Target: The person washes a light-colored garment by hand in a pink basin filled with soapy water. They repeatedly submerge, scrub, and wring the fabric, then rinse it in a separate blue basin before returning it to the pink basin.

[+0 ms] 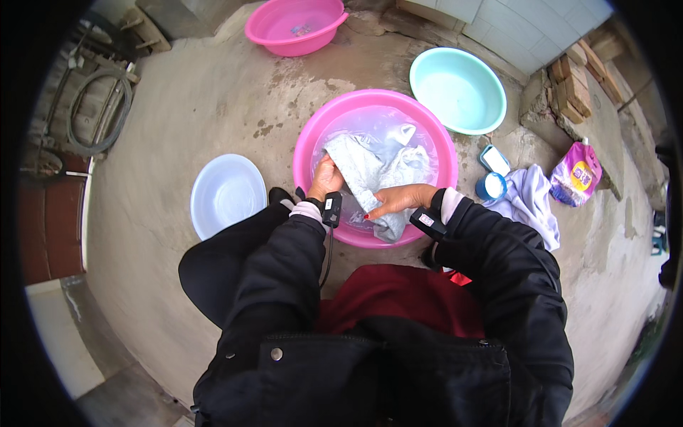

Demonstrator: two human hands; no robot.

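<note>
A pink plastic basin (375,96) stands on the floor in front of me with cloudy water in it. Wet light grey cloth (358,160), perhaps a garment, lies partly in the water and partly raised. My left hand (326,179) grips the cloth's edge at the basin's left side; some of its fingers are hidden behind the fabric. Over the near right part of the basin, my right hand (397,200) holds another part of the same cloth between thumb and fingers. A white patch of cloth or foam (403,133) shows at the water's far right.
A pale blue basin (228,195) sits at left, a mint basin (458,89) at upper right, another pink basin (296,24) farther off. On the right are a blue tub (491,186), a soap box (495,160), lavender cloth (528,200), a detergent pouch (576,173) and bricks (575,91).
</note>
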